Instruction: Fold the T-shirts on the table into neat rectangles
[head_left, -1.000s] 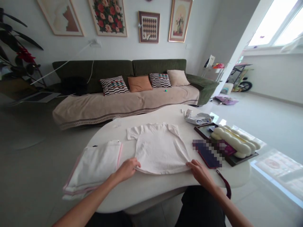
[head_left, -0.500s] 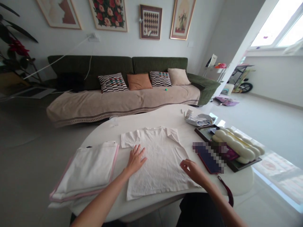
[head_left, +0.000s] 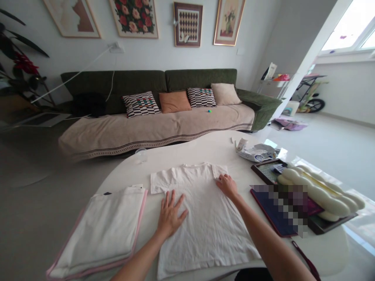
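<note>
A white T-shirt (head_left: 205,218) lies spread on the white table (head_left: 117,171), its neckline toward the sofa. My left hand (head_left: 171,214) rests flat on the left side of its chest, fingers spread. At the right sleeve, near the armpit, my right hand (head_left: 227,185) has its fingers curled and closed on the cloth; the fingertips are partly hidden. Left of the shirt sits a folded white cloth with pink edging (head_left: 108,226).
A dark tray (head_left: 322,226) with a cream puffy case (head_left: 316,191) stands at the right, beside a dark blue flat case (head_left: 269,212), partly blurred. Behind them is a crumpled plastic package (head_left: 259,152). A clear cup (head_left: 141,155) stands at the table's far left edge; a green sofa (head_left: 199,80) lies beyond.
My right hand has moved away from me, from the shirt's lower right side up to the right sleeve. My left hand stays on the chest. The sleeve's turned-back edge now lies flatter.
</note>
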A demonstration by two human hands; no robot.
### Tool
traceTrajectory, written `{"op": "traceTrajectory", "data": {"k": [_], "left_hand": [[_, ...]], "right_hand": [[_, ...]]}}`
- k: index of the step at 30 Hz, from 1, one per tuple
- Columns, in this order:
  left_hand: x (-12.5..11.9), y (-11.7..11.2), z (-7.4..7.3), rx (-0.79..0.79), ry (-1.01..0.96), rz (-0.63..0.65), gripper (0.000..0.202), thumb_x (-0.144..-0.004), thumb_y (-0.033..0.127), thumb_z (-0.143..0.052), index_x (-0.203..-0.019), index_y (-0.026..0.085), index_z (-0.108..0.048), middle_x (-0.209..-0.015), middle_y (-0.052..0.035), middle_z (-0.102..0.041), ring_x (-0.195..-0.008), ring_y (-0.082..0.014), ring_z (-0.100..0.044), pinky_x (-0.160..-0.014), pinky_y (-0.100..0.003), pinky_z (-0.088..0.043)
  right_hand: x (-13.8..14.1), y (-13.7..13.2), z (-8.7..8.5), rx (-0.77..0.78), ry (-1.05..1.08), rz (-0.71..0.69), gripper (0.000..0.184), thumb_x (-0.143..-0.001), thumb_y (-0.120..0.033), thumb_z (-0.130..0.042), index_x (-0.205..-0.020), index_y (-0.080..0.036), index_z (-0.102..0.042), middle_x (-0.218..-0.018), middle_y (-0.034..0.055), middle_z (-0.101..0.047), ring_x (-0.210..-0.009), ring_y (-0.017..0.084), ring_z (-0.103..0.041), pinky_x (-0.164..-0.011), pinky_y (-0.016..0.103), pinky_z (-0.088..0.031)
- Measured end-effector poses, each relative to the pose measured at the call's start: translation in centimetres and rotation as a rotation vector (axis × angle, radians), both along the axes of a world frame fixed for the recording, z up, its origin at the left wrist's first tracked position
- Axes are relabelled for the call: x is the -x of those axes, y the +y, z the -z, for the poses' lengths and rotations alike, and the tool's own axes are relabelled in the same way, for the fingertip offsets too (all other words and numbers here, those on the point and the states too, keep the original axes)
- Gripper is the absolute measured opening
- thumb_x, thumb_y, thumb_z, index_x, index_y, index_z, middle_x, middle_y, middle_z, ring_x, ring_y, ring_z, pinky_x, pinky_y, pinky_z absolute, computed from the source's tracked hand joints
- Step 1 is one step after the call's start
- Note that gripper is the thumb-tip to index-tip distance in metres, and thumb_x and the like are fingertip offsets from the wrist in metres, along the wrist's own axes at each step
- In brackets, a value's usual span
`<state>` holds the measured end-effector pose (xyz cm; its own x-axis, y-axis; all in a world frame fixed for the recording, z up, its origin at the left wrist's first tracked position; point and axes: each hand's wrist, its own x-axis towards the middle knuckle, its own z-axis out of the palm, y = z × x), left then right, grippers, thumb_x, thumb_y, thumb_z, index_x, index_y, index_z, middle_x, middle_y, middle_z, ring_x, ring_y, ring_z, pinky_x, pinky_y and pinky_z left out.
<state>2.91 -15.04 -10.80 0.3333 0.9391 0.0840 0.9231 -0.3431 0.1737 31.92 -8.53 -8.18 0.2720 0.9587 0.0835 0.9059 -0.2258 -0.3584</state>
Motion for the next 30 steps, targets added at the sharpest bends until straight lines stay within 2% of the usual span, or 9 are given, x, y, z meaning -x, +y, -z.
{"op": "traceTrajectory", "data": {"k": [4, 7, 9, 11, 14, 17, 20, 24, 30], "left_hand": [[0.1, 0.1, 0.2, 0.008, -0.002, 0.003, 0.059, -0.081, 0.053, -0.039, -0.136, 0.034, -0.024, -0.146, -0.0032, -0.014, -0.133, -0.0298, -0.005, -0.103, -0.048, -0.014], [0.0, 0.1, 0.1, 0.015, 0.001, -0.002, 0.06, -0.081, 0.052, -0.04, -0.136, 0.034, -0.023, -0.146, -0.0038, -0.012, -0.133, -0.0303, -0.005, -0.103, -0.049, -0.013], [0.0, 0.1, 0.0, 0.027, 0.0, -0.004, 0.06, -0.081, 0.052, -0.041, -0.136, 0.034, -0.023, -0.146, -0.0035, -0.012, -0.133, -0.0306, -0.005, -0.103, -0.05, -0.012], [0.0, 0.1, -0.2, 0.037, -0.007, -0.003, 0.06, -0.081, 0.052, -0.04, -0.136, 0.034, -0.024, -0.147, -0.0031, -0.011, -0.133, -0.0304, -0.004, -0.103, -0.05, -0.012], [0.1, 0.1, -0.2, 0.044, -0.023, -0.003, 0.059, -0.082, 0.052, -0.039, -0.136, 0.034, -0.023, -0.147, -0.0025, -0.009, -0.133, -0.0298, -0.003, -0.103, -0.05, -0.012], [0.2, 0.1, -0.1, 0.042, -0.033, 0.0, 0.059, -0.082, 0.051, -0.038, -0.136, 0.035, -0.022, -0.147, -0.0019, -0.008, -0.133, -0.0293, -0.004, -0.103, -0.05, -0.012], [0.2, 0.2, 0.0, 0.037, -0.037, 0.004, 0.059, -0.082, 0.051, -0.039, -0.136, 0.035, -0.021, -0.147, -0.0018, -0.008, -0.133, -0.03, -0.005, -0.103, -0.051, -0.012], [0.3, 0.3, 0.1, 0.051, -0.046, 0.009, 0.061, -0.081, 0.051, -0.041, -0.136, 0.035, -0.021, -0.147, -0.0018, -0.008, -0.132, -0.0309, -0.006, -0.103, -0.051, -0.013], [0.4, 0.4, 0.2, 0.065, -0.074, 0.0, 0.062, -0.08, 0.053, -0.042, -0.136, 0.037, -0.019, -0.147, 0.0006, -0.005, -0.133, -0.0304, -0.004, -0.103, -0.051, -0.012]], "right_hand": [[-3.2, -0.4, -0.7, -0.003, 0.0, 0.192, 0.023, -0.08, -0.029, -0.039, -0.081, -0.016, -0.059, -0.072, 0.0069, -0.06, -0.067, 0.017, -0.055, -0.058, 0.025, -0.036], [-5.6, -1.7, -1.7, -0.059, -0.047, 0.385, 0.039, -0.082, -0.025, -0.03, -0.104, -0.002, -0.052, -0.088, 0.0219, -0.058, -0.08, 0.028, -0.055, -0.063, 0.035, -0.038], [-5.2, -1.8, -2.0, -0.114, -0.079, 0.395, 0.044, -0.081, -0.02, -0.03, -0.116, 0.002, -0.043, -0.104, 0.0285, -0.052, -0.095, 0.032, -0.05, -0.073, 0.04, -0.037], [-2.9, -0.6, -1.9, -0.148, -0.083, 0.258, 0.041, -0.081, -0.016, -0.031, -0.117, -0.006, -0.046, -0.112, 0.0224, -0.051, -0.103, 0.028, -0.046, -0.082, 0.038, -0.034], [2.1, 2.9, -1.2, -0.121, -0.048, -0.076, 0.032, -0.081, -0.012, -0.036, -0.102, -0.02, -0.059, -0.106, 0.0074, -0.059, -0.1, 0.017, -0.05, -0.085, 0.026, -0.035], [5.7, 6.8, -0.5, -0.062, -0.031, -0.281, 0.031, -0.083, -0.011, -0.038, -0.101, -0.021, -0.061, -0.103, 0.0042, -0.062, -0.099, 0.014, -0.052, -0.085, 0.022, -0.036], [7.0, 9.7, -0.3, -0.007, -0.047, -0.366, 0.03, -0.086, -0.013, -0.039, -0.11, -0.018, -0.056, -0.106, 0.0063, -0.06, -0.103, 0.015, -0.051, -0.088, 0.026, -0.037], [7.1, 12.1, -0.3, 0.068, -0.093, -0.423, 0.028, -0.086, -0.031, -0.049, -0.11, -0.017, -0.052, -0.111, 0.006, -0.054, -0.099, 0.018, -0.053, -0.085, 0.039, -0.043], [6.3, 13.4, 0.0, 0.108, -0.143, -0.445, 0.031, -0.085, -0.035, -0.049, -0.109, -0.016, -0.051, -0.11, 0.0058, -0.053, -0.093, 0.017, -0.054, -0.079, 0.038, -0.046]]}}
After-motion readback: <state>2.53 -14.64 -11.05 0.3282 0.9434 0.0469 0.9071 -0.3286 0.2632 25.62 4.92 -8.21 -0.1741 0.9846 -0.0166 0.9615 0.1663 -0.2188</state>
